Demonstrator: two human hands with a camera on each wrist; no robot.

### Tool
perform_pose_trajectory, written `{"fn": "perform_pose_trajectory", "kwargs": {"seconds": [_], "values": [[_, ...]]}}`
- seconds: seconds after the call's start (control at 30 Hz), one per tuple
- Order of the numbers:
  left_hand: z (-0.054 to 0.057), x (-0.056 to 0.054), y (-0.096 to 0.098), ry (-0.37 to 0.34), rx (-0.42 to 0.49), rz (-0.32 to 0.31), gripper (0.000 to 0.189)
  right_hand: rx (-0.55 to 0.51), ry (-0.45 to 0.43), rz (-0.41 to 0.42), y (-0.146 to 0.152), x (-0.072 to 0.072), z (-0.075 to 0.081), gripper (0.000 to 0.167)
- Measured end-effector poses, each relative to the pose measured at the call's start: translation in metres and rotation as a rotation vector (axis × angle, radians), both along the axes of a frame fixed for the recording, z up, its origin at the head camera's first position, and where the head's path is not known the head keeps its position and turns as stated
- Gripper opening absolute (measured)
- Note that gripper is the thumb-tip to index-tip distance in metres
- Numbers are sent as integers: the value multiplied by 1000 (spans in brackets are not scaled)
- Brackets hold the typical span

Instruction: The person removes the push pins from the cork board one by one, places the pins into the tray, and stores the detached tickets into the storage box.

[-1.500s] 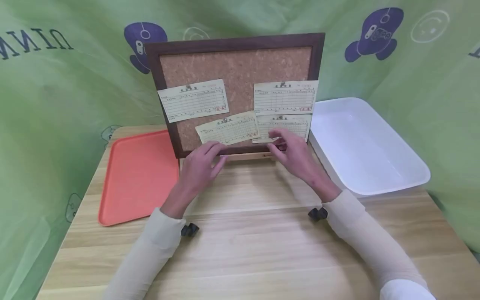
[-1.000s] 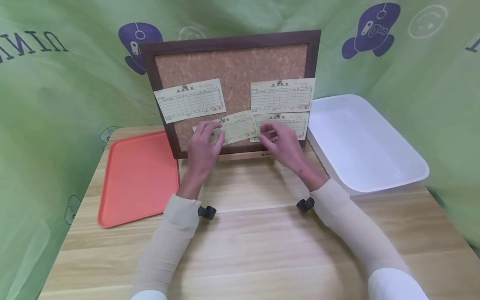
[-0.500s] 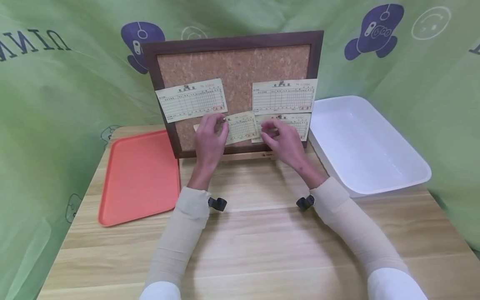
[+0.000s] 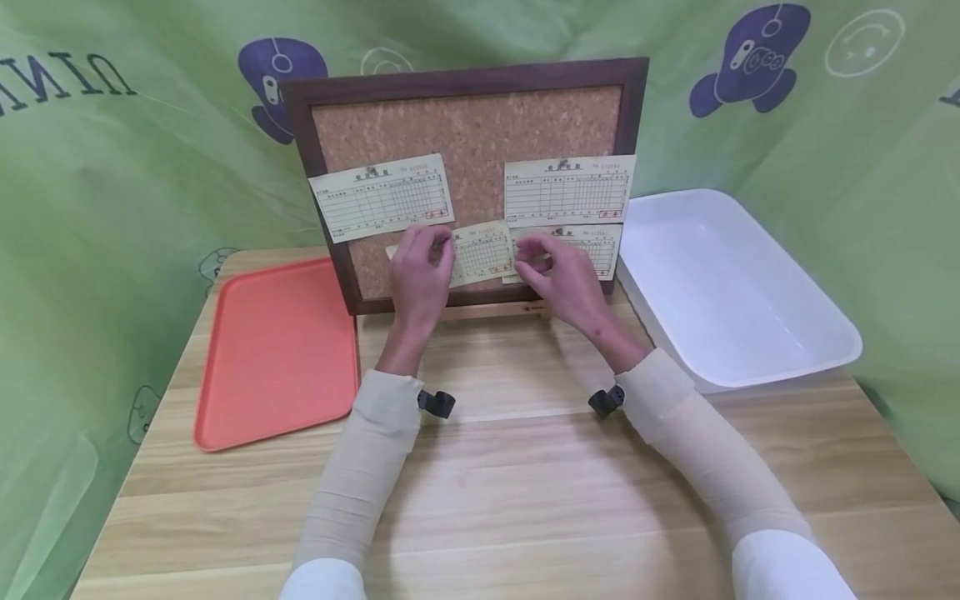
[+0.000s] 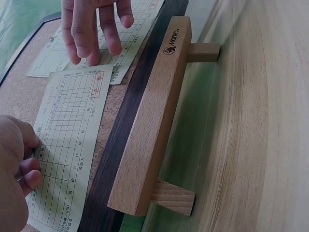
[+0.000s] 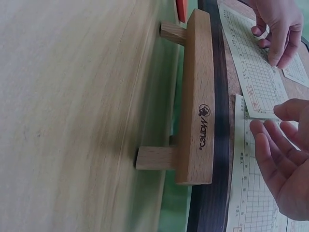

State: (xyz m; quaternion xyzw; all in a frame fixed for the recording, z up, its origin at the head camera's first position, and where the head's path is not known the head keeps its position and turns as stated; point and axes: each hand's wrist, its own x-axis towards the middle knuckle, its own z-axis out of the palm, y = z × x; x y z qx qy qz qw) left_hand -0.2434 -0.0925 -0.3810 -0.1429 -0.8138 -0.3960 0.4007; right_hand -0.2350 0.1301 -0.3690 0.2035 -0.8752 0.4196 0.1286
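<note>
My left hand (image 4: 420, 279) is at the lower-left receipt (image 4: 483, 254) on the cork board (image 4: 472, 125). Its thumb and forefinger pinch the pushpin at the top of this slip; the fingertips hide the pin. My right hand (image 4: 567, 282) has its fingers loosely bent beside that slip's right end, holding nothing, in front of the lower-right receipt (image 4: 600, 246). In the left wrist view the slip (image 5: 72, 116) lies tilted, its end overlapping the neighbouring receipt. An upper-left receipt (image 4: 382, 200) and an upper-right receipt (image 4: 567, 193) are pinned above.
The dark-framed board leans on a wooden stand (image 5: 152, 121) with short feet. An orange-red tray (image 4: 281, 354) lies left of it on the wooden table (image 4: 510, 500). To the right stands a deep white bin (image 4: 738, 292). A green printed cloth (image 4: 847, 167) hangs behind.
My left hand rose from the board's lower edge to the lower-left receipt's pushpin and closed its fingers over it. My right hand shifted slightly left and up toward the same receipt.
</note>
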Motion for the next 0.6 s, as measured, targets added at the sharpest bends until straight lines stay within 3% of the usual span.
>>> {"fn": "perform_pose_trajectory", "kwargs": {"seconds": [0.3,0.6], "values": [[0,-1,-1,-1,-10,-1,9,-3,-18,-14,-6,1,2,30],[1,0,-2,-9,-13,-5,8,43,51,-55,-11,-2,2,31]]}}
